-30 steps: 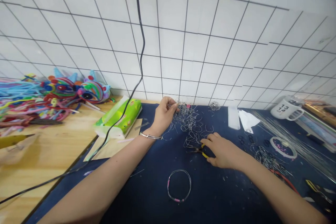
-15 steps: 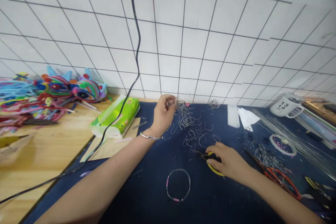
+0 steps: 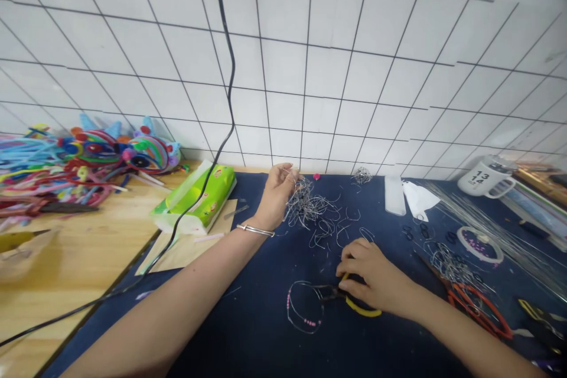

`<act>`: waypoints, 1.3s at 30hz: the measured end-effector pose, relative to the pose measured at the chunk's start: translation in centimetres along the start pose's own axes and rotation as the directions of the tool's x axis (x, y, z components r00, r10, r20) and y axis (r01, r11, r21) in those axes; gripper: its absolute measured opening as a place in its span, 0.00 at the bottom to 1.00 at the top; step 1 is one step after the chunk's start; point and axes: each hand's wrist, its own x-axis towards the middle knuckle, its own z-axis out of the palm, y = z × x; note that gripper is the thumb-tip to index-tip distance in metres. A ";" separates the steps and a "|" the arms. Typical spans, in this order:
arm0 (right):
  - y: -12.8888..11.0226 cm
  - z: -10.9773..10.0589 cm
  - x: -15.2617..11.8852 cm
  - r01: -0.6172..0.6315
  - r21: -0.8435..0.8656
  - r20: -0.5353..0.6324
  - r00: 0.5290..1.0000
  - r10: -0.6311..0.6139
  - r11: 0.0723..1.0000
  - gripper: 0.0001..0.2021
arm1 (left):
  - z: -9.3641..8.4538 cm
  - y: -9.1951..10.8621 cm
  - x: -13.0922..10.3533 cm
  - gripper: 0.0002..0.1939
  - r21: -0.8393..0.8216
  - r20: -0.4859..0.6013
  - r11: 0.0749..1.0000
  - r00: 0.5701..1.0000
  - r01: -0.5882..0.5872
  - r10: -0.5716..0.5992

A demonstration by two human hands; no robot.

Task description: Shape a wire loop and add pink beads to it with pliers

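My left hand, with a silver bangle at the wrist, is closed in a pinch on thin wire at the left edge of a tangle of silver wire pieces. Its fingertips partly hide what they hold. My right hand is curled round yellow-handled pliers, whose dark jaws point left. Those jaws touch or overlap the right side of a wire ring with pink beads on the dark blue mat. From this angle I cannot tell whether they grip it.
At right lie red-handled scissors, a beaded white ring, long straight wires and a white mug. A green tissue pack sits left, crossed by a black cable. Colourful pipe cleaners cover the wooden table's far left.
The pliers have come down toward me in my right hand, their jaws now at the beaded ring, which has shifted and loosened. My left hand has moved slightly; the tangle looks more spread out.
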 end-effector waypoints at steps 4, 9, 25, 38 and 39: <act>0.5 -0.9 1.5 -0.066 0.072 -0.141 0.987 0.076 0.995 0.12 | 0.1 -0.1 -0.2 0.16 -0.038 0.011 0.996 0.997 0.078 -0.077; 0.5 -1.3 5.9 -0.146 0.435 -0.300 0.906 0.297 0.888 0.29 | 0.8 -0.4 -1.1 0.17 -0.026 0.038 0.995 0.994 0.101 -0.100; 3.8 -2.5 9.1 0.009 0.805 -0.282 0.885 0.370 0.593 0.19 | -0.1 -1.5 -0.4 0.17 -0.101 0.021 0.981 0.986 0.165 -0.164; 5.3 -5.4 8.3 0.198 0.870 -0.386 0.843 0.374 0.452 0.10 | -1.9 -1.9 0.8 0.08 0.261 0.032 0.965 0.999 0.011 -0.020; 5.2 -5.5 8.3 0.207 0.875 -0.383 0.848 0.365 0.438 0.10 | -2.0 -1.8 0.8 0.07 0.311 0.056 0.950 0.998 0.002 -0.020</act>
